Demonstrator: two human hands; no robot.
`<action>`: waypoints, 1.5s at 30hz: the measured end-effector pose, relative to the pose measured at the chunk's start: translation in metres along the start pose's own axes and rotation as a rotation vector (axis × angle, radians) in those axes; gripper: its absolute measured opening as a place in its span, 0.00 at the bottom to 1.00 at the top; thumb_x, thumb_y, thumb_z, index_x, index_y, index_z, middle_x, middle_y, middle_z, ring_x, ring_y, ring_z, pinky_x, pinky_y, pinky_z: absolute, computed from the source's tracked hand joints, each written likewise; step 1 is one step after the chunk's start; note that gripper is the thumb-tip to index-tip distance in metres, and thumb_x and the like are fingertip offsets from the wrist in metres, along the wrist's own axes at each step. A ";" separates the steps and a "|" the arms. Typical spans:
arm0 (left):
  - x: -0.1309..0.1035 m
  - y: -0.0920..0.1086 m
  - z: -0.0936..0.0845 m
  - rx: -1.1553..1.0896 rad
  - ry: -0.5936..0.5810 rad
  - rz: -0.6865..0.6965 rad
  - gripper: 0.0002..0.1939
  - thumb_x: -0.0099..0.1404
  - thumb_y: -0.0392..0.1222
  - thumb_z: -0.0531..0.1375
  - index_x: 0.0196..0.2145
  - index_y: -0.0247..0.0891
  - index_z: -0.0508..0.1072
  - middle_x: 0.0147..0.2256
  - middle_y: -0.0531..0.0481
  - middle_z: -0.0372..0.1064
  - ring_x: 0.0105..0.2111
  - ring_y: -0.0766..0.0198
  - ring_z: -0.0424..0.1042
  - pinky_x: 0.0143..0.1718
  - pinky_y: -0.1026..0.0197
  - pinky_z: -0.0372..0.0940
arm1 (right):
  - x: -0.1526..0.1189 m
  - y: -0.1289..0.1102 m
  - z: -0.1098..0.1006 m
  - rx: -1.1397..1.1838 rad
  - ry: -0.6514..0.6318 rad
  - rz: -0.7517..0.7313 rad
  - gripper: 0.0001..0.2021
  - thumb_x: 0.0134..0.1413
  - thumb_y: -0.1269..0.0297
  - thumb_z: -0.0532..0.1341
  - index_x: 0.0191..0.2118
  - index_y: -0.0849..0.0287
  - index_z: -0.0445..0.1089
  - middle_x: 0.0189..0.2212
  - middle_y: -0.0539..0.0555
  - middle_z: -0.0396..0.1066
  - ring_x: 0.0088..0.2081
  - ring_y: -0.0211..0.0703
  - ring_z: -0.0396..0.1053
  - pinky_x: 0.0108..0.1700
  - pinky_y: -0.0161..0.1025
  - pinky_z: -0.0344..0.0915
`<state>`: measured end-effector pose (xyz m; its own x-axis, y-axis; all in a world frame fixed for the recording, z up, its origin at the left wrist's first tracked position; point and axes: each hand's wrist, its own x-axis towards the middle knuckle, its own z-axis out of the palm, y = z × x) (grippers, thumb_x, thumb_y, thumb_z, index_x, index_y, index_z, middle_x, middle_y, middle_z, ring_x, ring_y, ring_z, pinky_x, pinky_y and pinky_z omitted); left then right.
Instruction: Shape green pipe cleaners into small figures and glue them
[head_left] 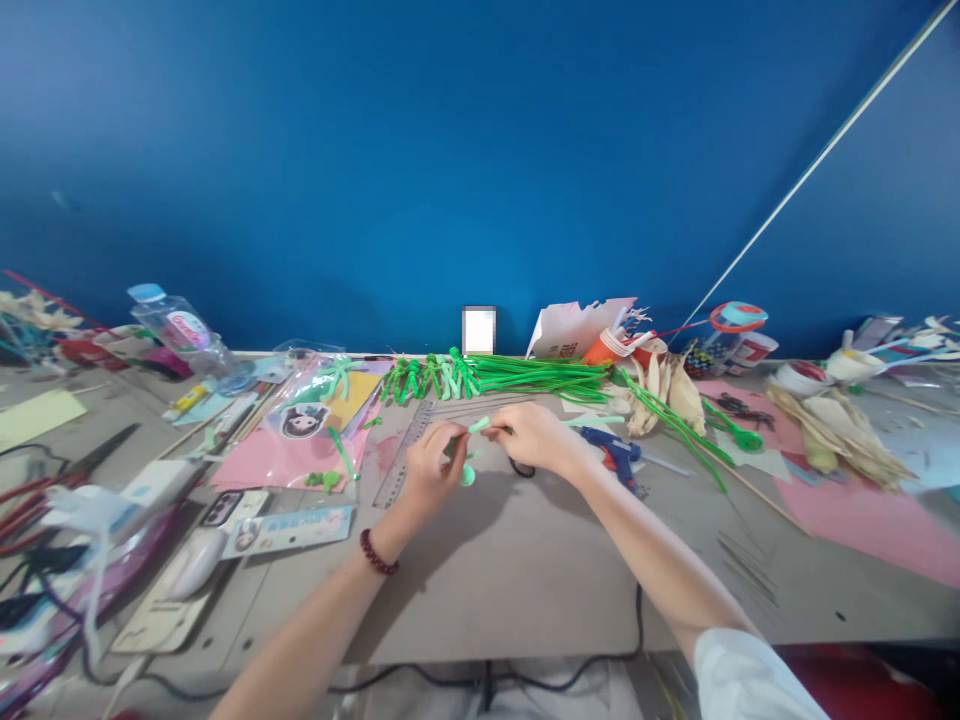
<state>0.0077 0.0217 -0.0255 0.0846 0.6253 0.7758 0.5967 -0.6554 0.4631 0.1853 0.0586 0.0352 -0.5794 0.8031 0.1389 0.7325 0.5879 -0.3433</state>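
Observation:
Over the middle of the table, my left hand (pixel 436 462) pinches one end of a short light-green pipe cleaner (pixel 478 426). My right hand (pixel 534 436) is closed on its other end, fingertips pressed together. Just below the left fingers is a round light-green piece (pixel 468 475); whether it joins the held strip I cannot tell. Behind the hands lies a bundle of long green pipe cleaners (pixel 540 376), with several bent green pipe-cleaner shapes (pixel 431 377) at its left end. A clear ruler (pixel 403 455) is left of my left hand. A blue glue gun (pixel 619 452) lies beyond my right forearm.
On the left are a plastic packet (pixel 304 400), pink paper (pixel 255 460), a white mouse (pixel 196 562), scissors (pixel 97 455) and a water bottle (pixel 180 325). To the right lie dried husks (pixel 664 395), orange paper cups (pixel 606 346) and a wooden stick (pixel 772 505). A black cable (pixel 420 675) runs along the front edge.

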 end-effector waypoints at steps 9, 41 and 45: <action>-0.006 -0.009 0.004 0.225 -0.063 0.027 0.06 0.63 0.33 0.53 0.34 0.39 0.69 0.28 0.52 0.69 0.24 0.69 0.67 0.25 0.67 0.58 | -0.015 -0.026 -0.007 -0.140 -0.031 -0.116 0.11 0.58 0.66 0.54 0.29 0.58 0.72 0.29 0.53 0.73 0.31 0.39 0.68 0.29 0.35 0.49; -0.005 -0.012 0.002 0.261 -0.157 0.048 0.06 0.63 0.33 0.53 0.34 0.38 0.69 0.29 0.51 0.70 0.26 0.69 0.67 0.27 0.68 0.58 | -0.015 -0.016 -0.009 -0.002 -0.099 -0.118 0.14 0.60 0.64 0.51 0.26 0.59 0.69 0.27 0.53 0.72 0.29 0.39 0.64 0.28 0.35 0.45; -0.004 -0.012 0.001 0.087 -0.259 -0.088 0.07 0.63 0.38 0.54 0.37 0.38 0.71 0.30 0.50 0.70 0.27 0.68 0.67 0.28 0.67 0.59 | -0.015 -0.011 -0.016 -0.031 -0.117 -0.101 0.14 0.60 0.65 0.51 0.26 0.59 0.69 0.27 0.53 0.72 0.30 0.39 0.65 0.29 0.34 0.46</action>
<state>0.0012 0.0278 -0.0350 0.2238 0.7730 0.5936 0.6763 -0.5618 0.4765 0.1912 0.0417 0.0519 -0.6872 0.7239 0.0612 0.6780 0.6694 -0.3037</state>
